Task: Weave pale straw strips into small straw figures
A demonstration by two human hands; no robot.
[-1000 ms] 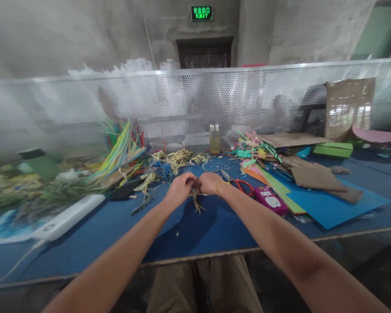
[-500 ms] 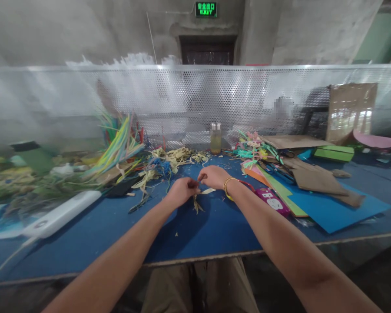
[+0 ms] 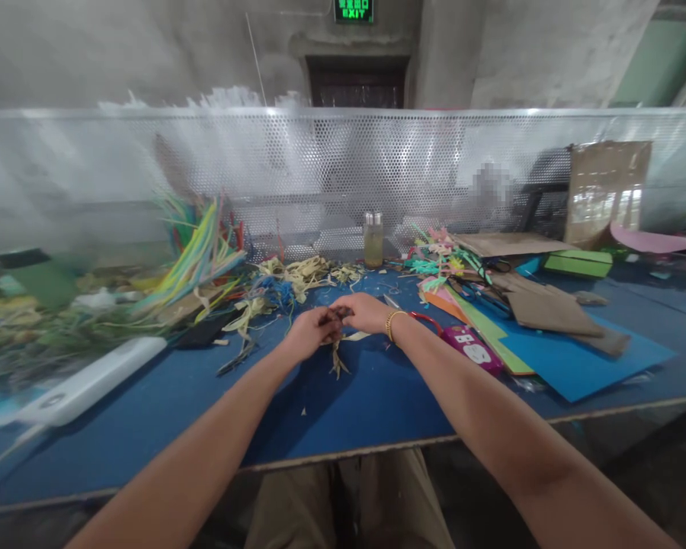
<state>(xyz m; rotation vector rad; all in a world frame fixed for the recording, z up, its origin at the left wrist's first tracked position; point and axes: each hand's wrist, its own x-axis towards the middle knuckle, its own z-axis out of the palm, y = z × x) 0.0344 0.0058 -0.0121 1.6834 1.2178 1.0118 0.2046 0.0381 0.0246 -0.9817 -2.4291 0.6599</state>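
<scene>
Over the middle of the blue table, my left hand (image 3: 312,333) and my right hand (image 3: 361,311) meet, fingertips together. My left fingers are closed on a small piece made of dried, straw-coloured strips (image 3: 338,361), whose frayed ends hang below the hand. The fingers of my right hand pinch at the same spot; the upper part of the piece is hidden between the hands. A pale flat strip (image 3: 357,335) shows just below my right hand. Red-handled scissors (image 3: 427,320) lie beside my right wrist, partly covered by the forearm.
White power strip (image 3: 91,385) at left, near bundled coloured stems (image 3: 191,263). Dried husk strips (image 3: 306,273) and a glass bottle (image 3: 373,240) stand toward the perforated metal screen (image 3: 343,164). At right lie a purple pouch-like item (image 3: 472,349), blue card (image 3: 583,374) and cardboard (image 3: 549,305).
My hands have drawn closer together, the right fingers now meeting the left ones around the straw-coloured piece. The whole view has shifted slightly.
</scene>
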